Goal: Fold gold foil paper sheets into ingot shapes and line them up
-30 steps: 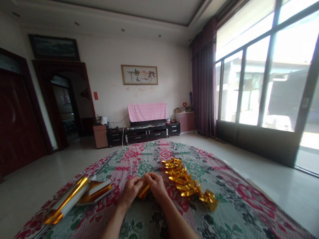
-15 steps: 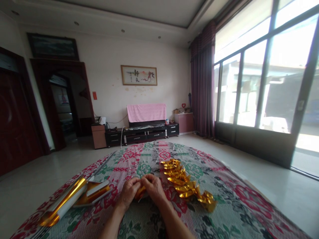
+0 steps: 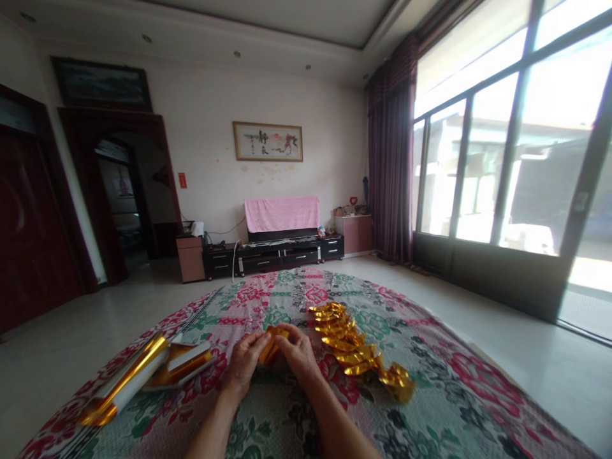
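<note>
Between my two hands is a small piece of gold foil paper [image 3: 271, 347], partly covered by the fingers. My left hand [image 3: 245, 361] pinches its left side with thumb and forefinger. On the other side my right hand [image 3: 298, 354] grips it the same way, close to the left. A row of folded gold foil pieces [image 3: 356, 354] lies on the floral cloth to the right. Over on the left are a roll of gold foil paper [image 3: 127, 382] and a stack of gold and white sheets [image 3: 184, 364].
A round table under a floral cloth [image 3: 268, 421] spreads before me. Past it stand a low black cabinet [image 3: 277, 256] and a pink cloth [image 3: 282, 214] draped over something. Glass doors [image 3: 488, 166] and a purple curtain [image 3: 389, 159] are at the right.
Both hands have risen slightly, and more of the gold foil paper shows upright between the fingers. The foil row and the roll stay where they were; the view has tilted a little.
</note>
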`<state>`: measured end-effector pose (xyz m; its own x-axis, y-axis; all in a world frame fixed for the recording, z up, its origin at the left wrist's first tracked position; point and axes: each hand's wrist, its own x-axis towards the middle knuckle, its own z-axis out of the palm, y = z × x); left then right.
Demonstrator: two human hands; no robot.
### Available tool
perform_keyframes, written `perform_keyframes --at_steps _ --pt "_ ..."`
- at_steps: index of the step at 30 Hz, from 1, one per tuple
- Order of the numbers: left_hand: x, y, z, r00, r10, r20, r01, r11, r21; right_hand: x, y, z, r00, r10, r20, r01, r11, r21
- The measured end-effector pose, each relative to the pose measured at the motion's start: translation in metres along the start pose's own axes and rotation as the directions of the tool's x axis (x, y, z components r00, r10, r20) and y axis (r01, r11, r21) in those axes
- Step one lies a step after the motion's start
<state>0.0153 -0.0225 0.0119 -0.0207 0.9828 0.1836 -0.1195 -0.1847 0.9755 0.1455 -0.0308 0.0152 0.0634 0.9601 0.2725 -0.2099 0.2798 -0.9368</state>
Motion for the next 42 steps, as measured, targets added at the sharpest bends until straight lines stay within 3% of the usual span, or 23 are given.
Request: perform_keyframes --at_steps 4,9,19,24,30,38,42 --pt "0.003 -0.003 -0.002 0.996 0.056 -0.074 -0.054 0.998 0.033 0.002 0.001 0.001 0.999 0.032 -0.037 -0.025 0.985 0.168" --pt "0.005 -0.003 -0.002 0.995 0.027 -0.100 -0.026 1.000 0.004 0.002 0.002 -0.001 0.999 0.019 0.031 -0.027 0.961 0.276" --pt "0.000 0.004 0.001 0.999 -0.016 -0.034 0.014 0.998 -0.058 0.001 0.000 -0.001 0.998 -0.028 -0.052 0.035 0.989 0.147" --pt "0.000 0.007 0.002 1.000 0.020 -0.001 -0.020 0.995 -0.101 -0.003 -0.005 0.002 0.997 -0.075 -0.016 0.075 0.996 0.052" --pt "-0.004 0.009 0.004 0.999 -0.032 0.031 0.035 0.993 -0.115 -0.007 -0.012 0.004 0.997 -0.053 0.047 0.049 0.995 0.084" --pt "-0.005 0.010 0.003 0.999 -0.023 0.029 0.026 0.996 -0.086 -0.006 -0.012 0.000 0.999 -0.030 -0.035 0.032 0.997 0.070" --pt "-0.006 0.013 0.004 1.000 -0.006 0.022 0.008 0.997 -0.077 -0.005 -0.009 -0.002 0.999 -0.038 -0.023 0.039 0.997 0.073"
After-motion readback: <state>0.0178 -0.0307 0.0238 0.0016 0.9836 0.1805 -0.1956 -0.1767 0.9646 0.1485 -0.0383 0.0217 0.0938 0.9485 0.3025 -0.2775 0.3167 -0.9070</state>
